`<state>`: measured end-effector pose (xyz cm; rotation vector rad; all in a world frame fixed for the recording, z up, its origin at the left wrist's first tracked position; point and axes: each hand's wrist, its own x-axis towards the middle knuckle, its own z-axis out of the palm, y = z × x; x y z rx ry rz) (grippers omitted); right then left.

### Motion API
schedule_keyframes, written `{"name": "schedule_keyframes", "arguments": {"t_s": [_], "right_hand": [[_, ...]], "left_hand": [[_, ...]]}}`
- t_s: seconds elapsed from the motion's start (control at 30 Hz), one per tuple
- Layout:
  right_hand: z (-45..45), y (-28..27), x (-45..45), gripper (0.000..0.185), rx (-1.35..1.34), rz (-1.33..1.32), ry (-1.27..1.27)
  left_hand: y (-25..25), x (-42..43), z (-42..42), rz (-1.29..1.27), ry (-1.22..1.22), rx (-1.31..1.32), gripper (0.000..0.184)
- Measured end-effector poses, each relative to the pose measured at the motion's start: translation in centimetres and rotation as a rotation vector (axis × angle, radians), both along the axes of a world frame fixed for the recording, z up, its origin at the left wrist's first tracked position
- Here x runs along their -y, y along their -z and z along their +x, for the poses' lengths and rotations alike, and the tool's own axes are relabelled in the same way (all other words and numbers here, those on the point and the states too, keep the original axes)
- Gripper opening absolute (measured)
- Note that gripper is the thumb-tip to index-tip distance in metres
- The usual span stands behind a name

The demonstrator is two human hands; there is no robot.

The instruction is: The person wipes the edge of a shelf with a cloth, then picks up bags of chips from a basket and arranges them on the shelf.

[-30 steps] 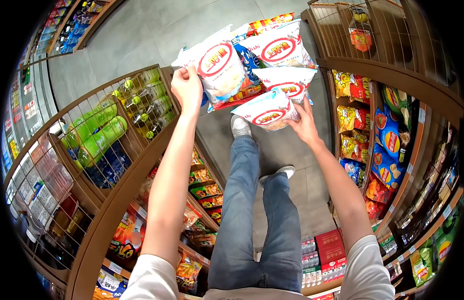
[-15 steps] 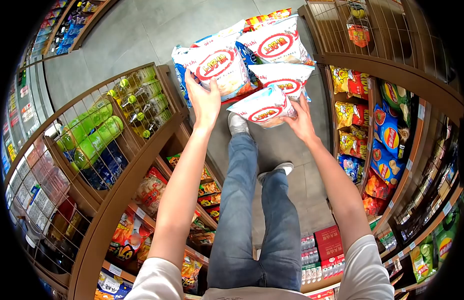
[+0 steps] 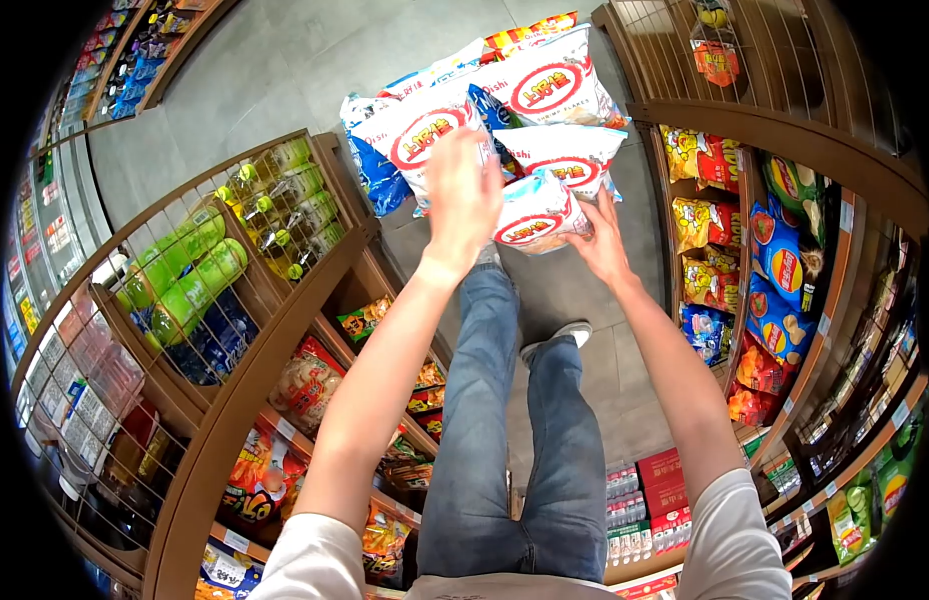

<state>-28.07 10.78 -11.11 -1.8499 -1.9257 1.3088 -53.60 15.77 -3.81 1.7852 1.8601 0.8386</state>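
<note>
My right hand (image 3: 602, 242) grips the right edge of the nearest bag of shrimp flakes (image 3: 538, 215), a white bag with a red oval. Motion smears my left hand (image 3: 463, 195), which is over the lower right of a larger white bag of shrimp flakes (image 3: 410, 125) and beside the near bag's left end. Its fingers are too blurred to show whether they touch either bag. Directly behind the near bag is another white bag (image 3: 585, 150), with a bigger one (image 3: 550, 85) farther back. Blue packaging (image 3: 378, 165) shows at the pile's left.
A wire-fronted shelf (image 3: 270, 190) with green bottles (image 3: 195, 265) curves along the left. Snack shelves (image 3: 742, 200) with yellow and blue chip bags line the right. My shoes (image 3: 575, 333) stand on grey floor tiles (image 3: 625, 350). Red boxes (image 3: 665, 480) are low in front of me.
My left hand has moved right from the left white bag toward the near bag. That left bag has tilted slightly. My right hand keeps its hold on the near bag.
</note>
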Motion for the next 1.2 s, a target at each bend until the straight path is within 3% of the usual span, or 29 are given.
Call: {"name": "schedule_keyframes", "arguments": {"t_s": [0.13, 0.2, 0.33, 0.57, 0.67, 0.93, 1.2], "right_hand": [[0.0, 0.0, 0.1, 0.065, 0.023, -0.017, -0.001], [0.0, -0.1, 0.4, 0.065, 0.022, -0.023, 0.006], [0.0, -0.1, 1.4, 0.063, -0.016, -0.02, 0.029], [1.6, -1.0, 4.6, 0.064, -0.04, 0.008, 0.008], [2.5, -0.9, 5.5, 0.063, -0.029, -0.024, -0.03], [4.3, -0.7, 3.6, 0.06, -0.06, -0.003, -0.248], [4.5, -2.4, 2.5, 0.058, -0.018, -0.016, -0.364]], "left_hand": [[3.1, -2.8, 3.0, -0.011, 0.208, -0.066, 0.057], [4.4, -3.4, 3.6, -0.231, 0.342, -0.359, 0.063], [5.4, -3.5, 3.9, -0.201, 0.455, -0.534, 0.045], [4.5, -0.1, 4.5, -0.11, 0.452, -0.402, 0.027], [4.8, 1.4, 4.3, -0.11, 0.438, -0.354, 0.037], [4.1, 3.0, 3.2, -0.172, 0.389, -0.361, 0.022], [2.5, 4.7, 3.0, -0.216, 0.334, -0.267, 0.02]]}}
